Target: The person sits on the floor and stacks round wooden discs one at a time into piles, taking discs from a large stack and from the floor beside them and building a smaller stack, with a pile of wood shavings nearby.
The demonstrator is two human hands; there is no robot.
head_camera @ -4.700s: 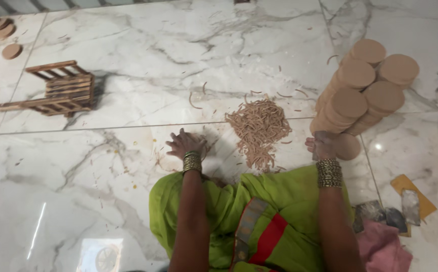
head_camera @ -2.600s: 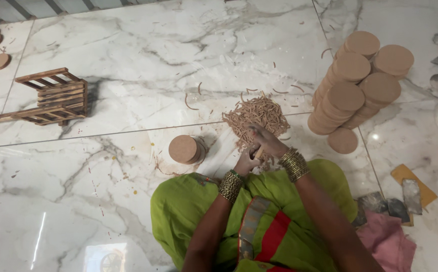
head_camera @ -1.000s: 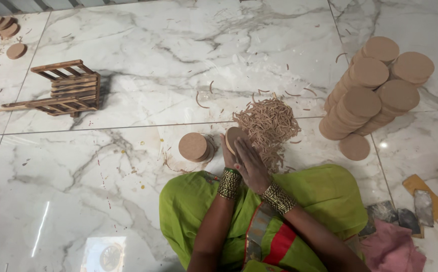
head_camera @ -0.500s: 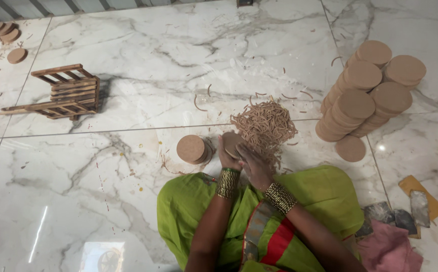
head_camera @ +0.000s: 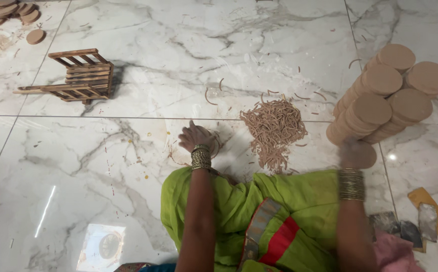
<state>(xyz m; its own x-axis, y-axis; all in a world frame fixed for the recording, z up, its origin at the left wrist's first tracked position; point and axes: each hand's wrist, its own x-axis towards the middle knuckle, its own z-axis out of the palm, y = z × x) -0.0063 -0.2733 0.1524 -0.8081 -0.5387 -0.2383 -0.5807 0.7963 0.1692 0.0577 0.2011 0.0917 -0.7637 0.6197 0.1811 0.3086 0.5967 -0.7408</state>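
Far to the left we see a small wooden rack [head_camera: 75, 75] lying on the marble floor [head_camera: 178, 45], with a few loose discs [head_camera: 7, 12] in the corner beyond it. Our left hand [head_camera: 196, 137] rests palm down with spread fingers on the floor; the disc beneath it is hidden, so we cannot tell whether it holds anything. Just right of it lies a heap of thin brown sticks [head_camera: 274, 128]. Further right, our right hand [head_camera: 352, 151], blurred, sits on a single round disc [head_camera: 365, 155] at the foot of the leaning stacks of discs [head_camera: 390, 93]; its grip is unclear. Sandpaper scraps [head_camera: 425, 221] lie beside our green garment [head_camera: 279, 201].
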